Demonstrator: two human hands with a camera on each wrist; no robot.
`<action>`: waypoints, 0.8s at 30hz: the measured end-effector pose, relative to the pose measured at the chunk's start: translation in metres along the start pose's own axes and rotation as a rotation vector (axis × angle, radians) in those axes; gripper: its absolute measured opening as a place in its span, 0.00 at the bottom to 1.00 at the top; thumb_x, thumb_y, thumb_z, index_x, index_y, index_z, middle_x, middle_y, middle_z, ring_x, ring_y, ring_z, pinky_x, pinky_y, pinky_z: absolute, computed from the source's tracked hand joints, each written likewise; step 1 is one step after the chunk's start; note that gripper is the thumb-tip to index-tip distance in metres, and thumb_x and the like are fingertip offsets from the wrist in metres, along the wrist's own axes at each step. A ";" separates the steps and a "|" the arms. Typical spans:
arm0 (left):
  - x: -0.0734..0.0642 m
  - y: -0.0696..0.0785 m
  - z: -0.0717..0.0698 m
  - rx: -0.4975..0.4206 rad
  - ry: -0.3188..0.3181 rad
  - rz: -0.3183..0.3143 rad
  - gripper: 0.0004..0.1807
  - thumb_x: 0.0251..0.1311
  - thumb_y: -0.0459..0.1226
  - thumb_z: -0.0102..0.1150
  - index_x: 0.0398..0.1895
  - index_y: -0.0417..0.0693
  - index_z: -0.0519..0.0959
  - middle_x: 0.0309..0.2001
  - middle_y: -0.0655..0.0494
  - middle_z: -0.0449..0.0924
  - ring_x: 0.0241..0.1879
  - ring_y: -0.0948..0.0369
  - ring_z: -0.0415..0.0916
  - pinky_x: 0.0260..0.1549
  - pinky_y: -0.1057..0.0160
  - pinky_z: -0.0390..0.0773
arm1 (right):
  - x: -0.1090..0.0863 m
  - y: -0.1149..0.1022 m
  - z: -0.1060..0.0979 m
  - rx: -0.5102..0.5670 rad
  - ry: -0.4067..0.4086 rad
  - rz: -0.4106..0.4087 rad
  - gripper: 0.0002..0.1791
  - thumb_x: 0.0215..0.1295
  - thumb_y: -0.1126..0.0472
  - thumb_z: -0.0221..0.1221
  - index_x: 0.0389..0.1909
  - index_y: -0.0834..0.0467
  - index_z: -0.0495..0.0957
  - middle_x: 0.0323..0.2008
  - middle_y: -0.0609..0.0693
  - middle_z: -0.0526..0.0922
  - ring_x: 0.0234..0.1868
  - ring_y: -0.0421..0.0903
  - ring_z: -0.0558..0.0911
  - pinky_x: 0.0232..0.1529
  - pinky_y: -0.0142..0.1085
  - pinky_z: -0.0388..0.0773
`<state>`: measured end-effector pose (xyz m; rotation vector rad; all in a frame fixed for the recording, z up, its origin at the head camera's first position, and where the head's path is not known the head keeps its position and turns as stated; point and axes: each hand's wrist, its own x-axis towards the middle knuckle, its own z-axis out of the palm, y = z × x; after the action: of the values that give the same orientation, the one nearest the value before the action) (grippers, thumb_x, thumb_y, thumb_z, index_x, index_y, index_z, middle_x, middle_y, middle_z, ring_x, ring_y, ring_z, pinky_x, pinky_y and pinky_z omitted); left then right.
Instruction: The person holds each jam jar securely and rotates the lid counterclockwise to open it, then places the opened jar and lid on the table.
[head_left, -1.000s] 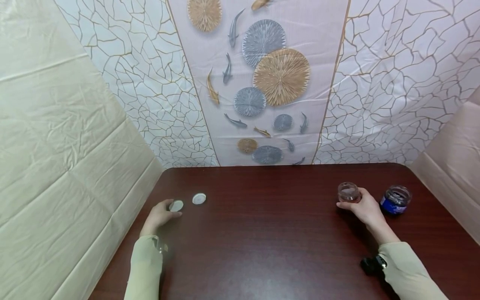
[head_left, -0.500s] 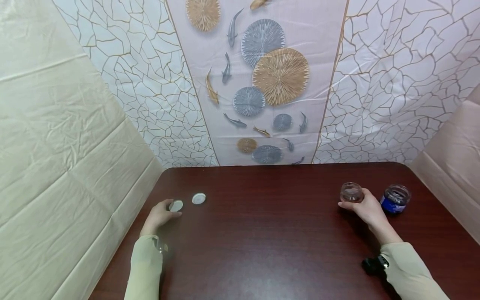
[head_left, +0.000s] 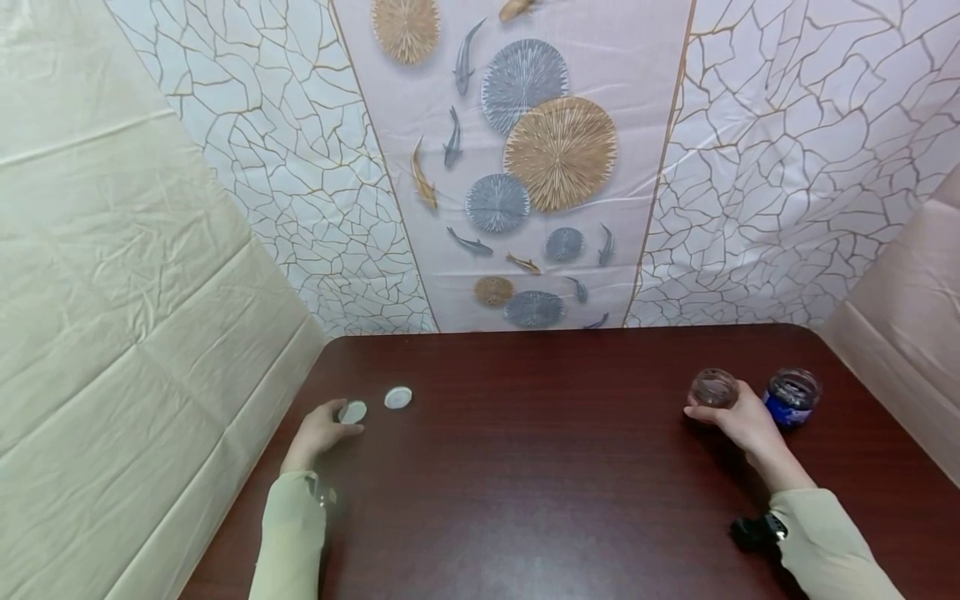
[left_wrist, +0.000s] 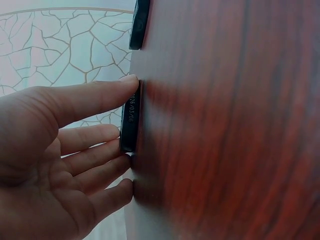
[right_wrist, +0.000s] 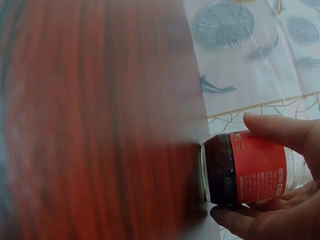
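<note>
At the left of the table, my left hand (head_left: 318, 429) pinches a jar lid (head_left: 352, 412) lying flat, its pale inside facing up. The left wrist view shows the thumb on one edge of this dark-rimmed lid (left_wrist: 130, 120), which has a printed date, and the fingers at the opposite side. A second lid (head_left: 398, 397) lies just beyond it. Over at the right, my right hand (head_left: 750, 421) grips an open glass jar (head_left: 712, 388), upright at the tabletop. A red label (right_wrist: 262, 167) and dark contents low in the jar show in the right wrist view.
An open jar with a blue label (head_left: 789, 408) stands just right of my right hand. The dark red-brown table (head_left: 525, 467) meets a patterned cloth backdrop (head_left: 498, 204) at the back. Pale cloth walls (head_left: 142, 333) flank both sides.
My right hand has shifted a little to the right with the red-labelled jar, closer to the blue-labelled one. The left hand and both lids have stayed in place.
</note>
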<state>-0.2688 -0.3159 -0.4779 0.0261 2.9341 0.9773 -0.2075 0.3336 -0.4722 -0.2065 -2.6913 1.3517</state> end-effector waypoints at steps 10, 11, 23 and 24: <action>0.000 0.002 0.001 0.012 0.007 0.009 0.42 0.57 0.40 0.72 0.68 0.25 0.65 0.65 0.27 0.68 0.64 0.33 0.67 0.62 0.36 0.67 | 0.000 0.003 -0.005 0.005 -0.013 -0.010 0.32 0.59 0.55 0.72 0.55 0.70 0.70 0.39 0.53 0.85 0.37 0.37 0.75 0.40 0.32 0.70; 0.000 0.002 0.001 0.012 0.006 0.009 0.42 0.57 0.40 0.72 0.68 0.25 0.65 0.65 0.27 0.68 0.64 0.33 0.67 0.62 0.36 0.67 | 0.000 0.003 -0.005 0.008 -0.014 -0.010 0.33 0.59 0.56 0.72 0.56 0.71 0.70 0.40 0.53 0.85 0.37 0.37 0.76 0.40 0.32 0.70; 0.005 0.001 0.003 -0.030 -0.004 -0.004 0.46 0.60 0.44 0.69 0.72 0.27 0.59 0.69 0.26 0.62 0.68 0.33 0.61 0.66 0.35 0.62 | -0.005 -0.005 -0.011 0.075 -0.003 0.063 0.54 0.62 0.53 0.70 0.74 0.74 0.47 0.67 0.77 0.63 0.63 0.66 0.68 0.52 0.40 0.69; 0.005 0.001 0.003 -0.034 -0.002 -0.010 0.46 0.60 0.45 0.69 0.73 0.27 0.59 0.69 0.26 0.62 0.68 0.33 0.61 0.66 0.35 0.62 | -0.006 -0.006 -0.012 0.083 -0.004 0.063 0.55 0.62 0.53 0.70 0.75 0.74 0.46 0.68 0.77 0.61 0.65 0.67 0.66 0.54 0.44 0.69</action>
<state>-0.2736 -0.3131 -0.4796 0.0110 2.9125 1.0245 -0.2002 0.3384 -0.4609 -0.2820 -2.6465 1.4799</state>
